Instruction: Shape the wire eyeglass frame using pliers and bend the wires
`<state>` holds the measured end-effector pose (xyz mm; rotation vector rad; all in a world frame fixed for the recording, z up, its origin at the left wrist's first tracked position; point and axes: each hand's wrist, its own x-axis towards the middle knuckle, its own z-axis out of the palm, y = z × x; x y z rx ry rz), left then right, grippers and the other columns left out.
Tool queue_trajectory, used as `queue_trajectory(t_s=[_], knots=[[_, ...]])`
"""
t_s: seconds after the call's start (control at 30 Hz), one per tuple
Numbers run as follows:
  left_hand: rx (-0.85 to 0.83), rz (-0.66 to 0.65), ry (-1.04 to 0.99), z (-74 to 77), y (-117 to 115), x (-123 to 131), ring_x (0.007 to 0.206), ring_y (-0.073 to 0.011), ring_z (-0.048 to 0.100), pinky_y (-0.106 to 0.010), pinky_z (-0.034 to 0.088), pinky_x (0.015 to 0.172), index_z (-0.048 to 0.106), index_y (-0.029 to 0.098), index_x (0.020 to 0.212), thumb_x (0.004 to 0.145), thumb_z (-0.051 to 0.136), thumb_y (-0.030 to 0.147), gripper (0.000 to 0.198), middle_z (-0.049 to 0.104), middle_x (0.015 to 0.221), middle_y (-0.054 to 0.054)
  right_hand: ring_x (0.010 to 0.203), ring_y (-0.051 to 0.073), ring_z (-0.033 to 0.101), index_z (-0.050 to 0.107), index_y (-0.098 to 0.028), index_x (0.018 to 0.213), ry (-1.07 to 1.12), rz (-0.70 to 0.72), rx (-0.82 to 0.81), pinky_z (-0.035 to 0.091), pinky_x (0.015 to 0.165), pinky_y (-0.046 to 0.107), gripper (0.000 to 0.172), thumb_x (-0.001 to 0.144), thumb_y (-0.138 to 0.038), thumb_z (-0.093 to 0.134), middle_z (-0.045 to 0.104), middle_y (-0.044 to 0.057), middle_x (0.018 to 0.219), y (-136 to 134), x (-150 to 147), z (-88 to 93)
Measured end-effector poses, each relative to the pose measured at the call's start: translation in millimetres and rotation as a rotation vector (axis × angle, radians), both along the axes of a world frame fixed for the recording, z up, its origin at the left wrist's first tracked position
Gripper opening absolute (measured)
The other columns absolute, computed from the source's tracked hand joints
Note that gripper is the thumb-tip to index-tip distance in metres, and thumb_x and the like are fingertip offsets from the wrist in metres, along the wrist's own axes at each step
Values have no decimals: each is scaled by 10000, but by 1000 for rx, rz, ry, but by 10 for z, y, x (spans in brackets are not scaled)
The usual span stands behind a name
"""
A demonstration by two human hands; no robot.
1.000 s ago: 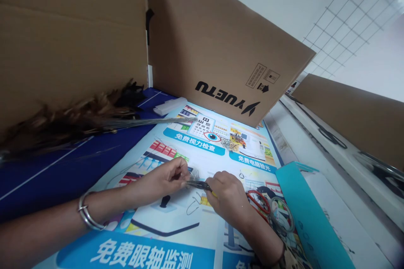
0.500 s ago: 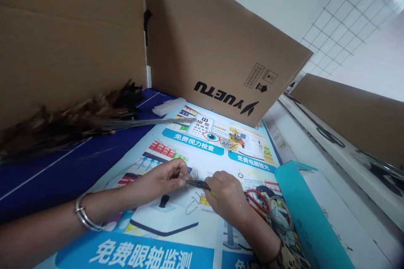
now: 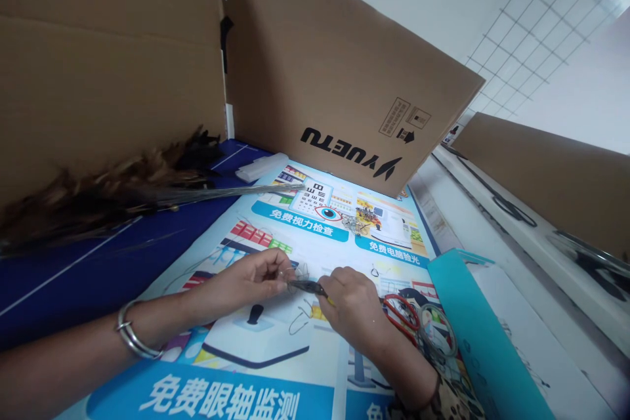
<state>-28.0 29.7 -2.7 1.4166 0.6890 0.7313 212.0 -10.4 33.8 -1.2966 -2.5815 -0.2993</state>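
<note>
My right hand (image 3: 350,305) is closed around the yellow handles of a pair of pliers (image 3: 309,286). The dark jaws of the pliers point left and meet the fingertips of my left hand (image 3: 263,275). Thumb and fingers of that hand are pinched together on thin wire (image 3: 286,273), whose fine loops stick out above the jaws. Exactly how the jaws sit on the wire is too small to make out. A bent wire piece (image 3: 298,323) lies on the printed sheet (image 3: 319,367) below the pliers.
Brown feathers (image 3: 108,193) and a bundle of long thin wires (image 3: 236,191) lie at the left. A small wire heap (image 3: 355,226) is farther back. Red coiled cord (image 3: 401,315) and a turquoise box (image 3: 485,335) stand at the right. Cardboard panels (image 3: 339,59) rise behind.
Both hands stay almost in place, with the pliers still at the left fingertips. The view has shifted very slightly.
</note>
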Motion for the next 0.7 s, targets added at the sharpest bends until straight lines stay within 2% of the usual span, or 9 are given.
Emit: queue_trajectory(t_s=[0.17,0.37,0.7], knots=[[18,14,1,-63,12,1,817,-185,542,-292,405,682,555,197,933,872,639,353,189,613,926,-34,752,179,552,607,-205,825,2,2,1,364,654,300,38,852,-193,630,629,12,799,-5,-5,-16],[104,49,101,-40,-9,-26,844,-200,551,-315,433,753,615,191,910,911,598,419,229,621,889,-25,754,176,547,607,-205,828,-10,-11,-17,359,661,300,49,872,-214,626,626,10,801,-1,-11,-7],[162,38,101,9,-18,7,785,-172,548,-285,424,738,633,191,901,971,501,396,254,594,806,6,789,187,550,612,-200,822,-63,-42,-94,342,687,307,99,903,-256,605,637,25,835,-72,-39,202]])
